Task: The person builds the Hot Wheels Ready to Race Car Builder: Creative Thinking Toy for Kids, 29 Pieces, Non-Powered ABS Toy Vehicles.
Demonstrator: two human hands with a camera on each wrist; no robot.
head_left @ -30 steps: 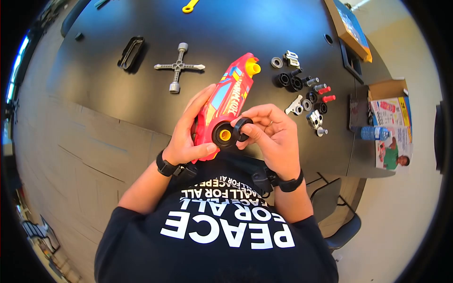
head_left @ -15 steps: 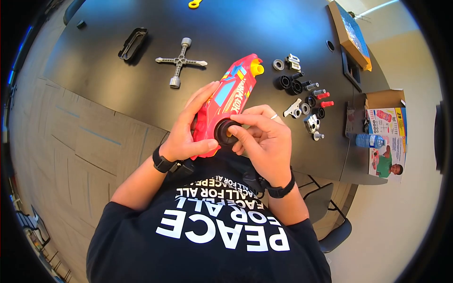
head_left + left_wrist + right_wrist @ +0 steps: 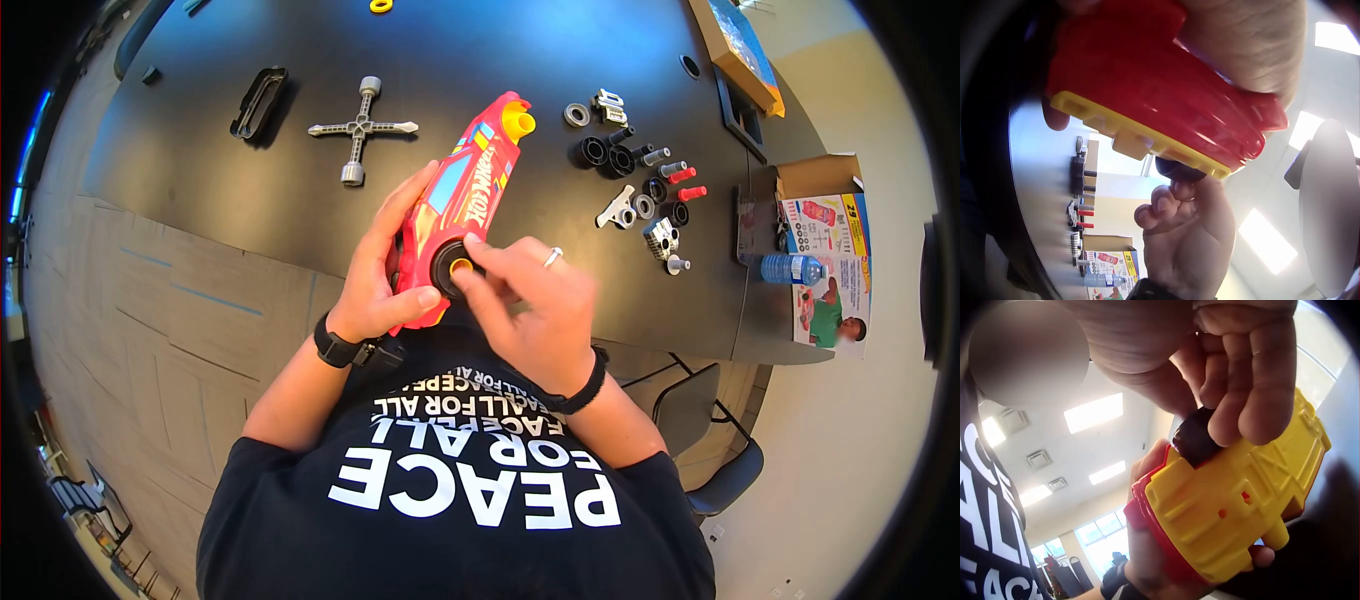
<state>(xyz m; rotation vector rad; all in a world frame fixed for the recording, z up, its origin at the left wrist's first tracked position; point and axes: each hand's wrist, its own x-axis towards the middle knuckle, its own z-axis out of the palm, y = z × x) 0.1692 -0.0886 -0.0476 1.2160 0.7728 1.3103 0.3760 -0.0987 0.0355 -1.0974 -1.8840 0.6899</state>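
My left hand point(image 3: 385, 265) grips a red toy car point(image 3: 455, 195) by its side, thumb near the rear wheel. The car is tilted up above the table's near edge, with blue and yellow decals and a yellow axle hub point(image 3: 518, 123) bare at the far end. A black wheel point(image 3: 441, 272) sits on the near hub, its yellow centre showing. My right hand point(image 3: 540, 310) pinches this wheel at its rim between thumb and forefinger. The car's yellow underside point(image 3: 1222, 512) faces the right wrist camera; there my fingers partly cover the black wheel point(image 3: 1196, 439).
A grey cross-shaped lug wrench point(image 3: 361, 128) and a black frame-like part point(image 3: 258, 105) lie to the left. Several loose wheels, bolts and grey parts point(image 3: 645, 205) cluster on the right. Beyond them stand a water bottle point(image 3: 790, 269) and a printed box point(image 3: 825, 225).
My right hand has brought a black ring from beside the wheel onto it, and the fingers have shifted around the rim. My left hand keeps its grip on the car.
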